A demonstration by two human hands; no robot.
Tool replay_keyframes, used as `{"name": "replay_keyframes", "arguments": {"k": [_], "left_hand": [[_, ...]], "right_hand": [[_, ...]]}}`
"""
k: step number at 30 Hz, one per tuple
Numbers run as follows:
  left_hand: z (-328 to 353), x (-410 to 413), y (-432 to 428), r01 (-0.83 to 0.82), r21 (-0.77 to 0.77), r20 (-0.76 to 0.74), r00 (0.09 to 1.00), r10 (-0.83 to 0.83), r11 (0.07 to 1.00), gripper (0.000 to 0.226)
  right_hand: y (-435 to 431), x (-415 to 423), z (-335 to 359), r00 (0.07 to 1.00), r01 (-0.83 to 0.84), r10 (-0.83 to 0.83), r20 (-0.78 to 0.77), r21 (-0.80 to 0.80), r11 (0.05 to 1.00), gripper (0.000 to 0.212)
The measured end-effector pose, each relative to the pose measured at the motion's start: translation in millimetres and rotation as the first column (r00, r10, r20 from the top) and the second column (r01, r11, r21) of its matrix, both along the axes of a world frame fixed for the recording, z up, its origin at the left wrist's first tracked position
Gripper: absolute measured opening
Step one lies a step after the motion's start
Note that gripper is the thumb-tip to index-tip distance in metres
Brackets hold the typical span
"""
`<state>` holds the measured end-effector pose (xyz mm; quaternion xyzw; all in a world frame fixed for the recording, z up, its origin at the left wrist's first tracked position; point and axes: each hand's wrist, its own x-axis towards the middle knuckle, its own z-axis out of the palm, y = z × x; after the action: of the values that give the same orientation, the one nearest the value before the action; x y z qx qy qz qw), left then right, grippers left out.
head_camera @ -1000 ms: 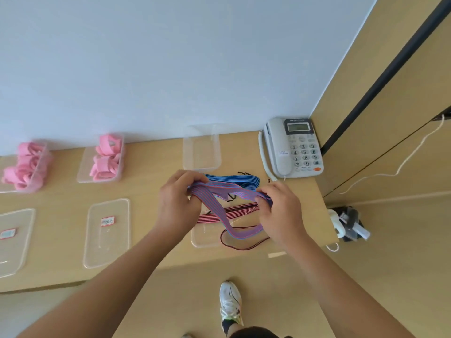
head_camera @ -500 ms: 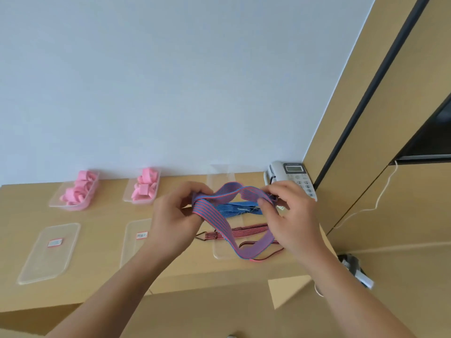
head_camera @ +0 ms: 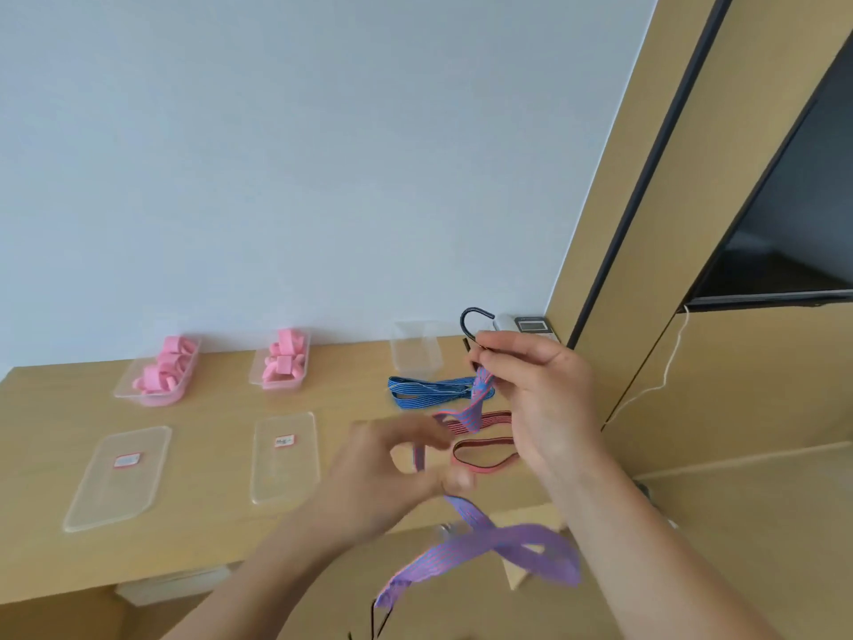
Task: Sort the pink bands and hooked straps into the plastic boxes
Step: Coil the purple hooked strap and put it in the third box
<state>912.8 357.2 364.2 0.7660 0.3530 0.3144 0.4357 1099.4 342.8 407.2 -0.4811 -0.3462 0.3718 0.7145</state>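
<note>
While right hand pinches purple strap below hook, left hand grip curled round it

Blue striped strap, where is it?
Head view, right of centre: the blue striped strap lies on the wooden desk in front of the empty clear plastic box.

The purple strap carries fine red lengthwise stripes and ends in a black hook, the blue strap has dark stripes, the red strap black ones, and the bands are plain pink on the tan counter.
</note>
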Motion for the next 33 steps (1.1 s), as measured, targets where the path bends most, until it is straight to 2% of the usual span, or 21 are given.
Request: {"name": "replay_keyframes", "arguments": {"k": [2,3,5,8,11,15,19,23,26,30,33], "left_hand": [[5.4,5.3,-3.5,-0.255,-0.008,0.192,0.949,0.252,0.967,0.037],[8.7,7.3,-4.4,-0.275,-0.064,0.245,0.928,0.282,0.959,0.037],[17.2,10.7,-6.5,-0.143,-0.183,0.277,0.942,0.191,0.973,0.037],[25.9,21.5,-11.5,0.055,-0.347,0.293,0.955,0.053,0.936,0.042],[27.8,33.7,-19.7,-0.002,-0.391,0.309,0.942,0.134,0.92,0.027],[32.5,51.8,-24.7,-0.057,-0.413,0.321,0.925,0.204,0.909,0.023],[33.7,75.1,-23.8,-0.081,-0.407,0.343,0.909,0.235,0.91,0.018],[33.3,101.5,-22.7,-0.095,-0.518,0.404,0.849,0.341,0.85,0.017],[33.5,113.7,-14.8,-0.117,-0.535,0.424,0.82,0.385,0.837,0.017],[35.1,115.3,-4.6,-0.028,-0.584,0.486,0.789,0.377,0.811,0.013],[35.6,116.1,-1.6,0.044,-0.597,0.511,0.791,0.337,0.801,0.005]], "right_hand": [[-7.7,-3.7,1.7,0.997,-0.02,0.019,-0.073,-0.01,1.0,0.026],[-11.3,-5.2,3.2,0.993,-0.029,0.028,-0.111,-0.004,1.0,0.027],[-16.0,-5.7,5.5,0.982,-0.054,0.059,-0.18,0.034,0.998,0.03],[-18.9,-10.2,5.7,0.976,-0.116,0.122,-0.182,0.046,0.992,0.031],[-20.6,-9.8,3.6,0.965,-0.164,0.168,-0.204,0.035,0.986,0.031],[-19.2,5.0,11.2,0.956,-0.216,0.217,-0.196,0.029,0.976,0.034],[-18.9,23.6,20.3,0.968,-0.237,0.237,-0.079,0.009,0.971,0.038],[-14.2,39.3,24.6,0.977,-0.189,0.194,0.085,-0.061,0.98,0.039],[-9.3,50.7,26.1,0.969,-0.203,0.209,0.13,-0.056,0.977,0.038],[-4.2,68.6,26.4,0.949,-0.272,0.27,0.16,-0.014,0.962,0.041],[-4.3,78.5,25.4,0.921,-0.32,0.312,0.232,-0.002,0.947,0.033]]}}
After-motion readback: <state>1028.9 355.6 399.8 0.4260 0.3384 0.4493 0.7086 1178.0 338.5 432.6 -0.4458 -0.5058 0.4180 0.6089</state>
